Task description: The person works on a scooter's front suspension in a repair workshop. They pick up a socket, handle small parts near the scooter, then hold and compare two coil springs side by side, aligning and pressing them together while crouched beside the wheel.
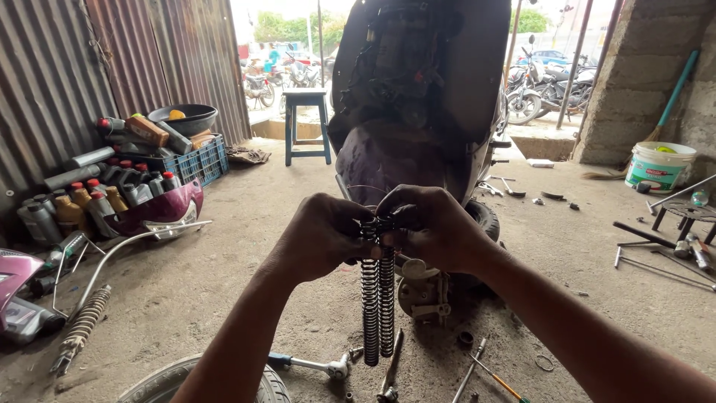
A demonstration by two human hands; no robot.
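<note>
Left of the stripped scooter [418, 97] lie oil bottles [89, 198] and a spare shock absorber [82, 325]. In front of it the left hand [321, 235] and right hand [436, 227] pinch the tops of two coil springs [378, 298] hanging side by side below them. The greasy coils could slip from the fingertips and drop among the tools [388, 373] on the floor.

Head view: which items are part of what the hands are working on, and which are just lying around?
In hand:
- two coil springs, held side by side at their tops
- left hand and right hand
- scooter with panels off, just behind

Lying about:
- oil bottles
- blue crate
- blue stool
- white bucket
- shock absorber on the floor
</note>
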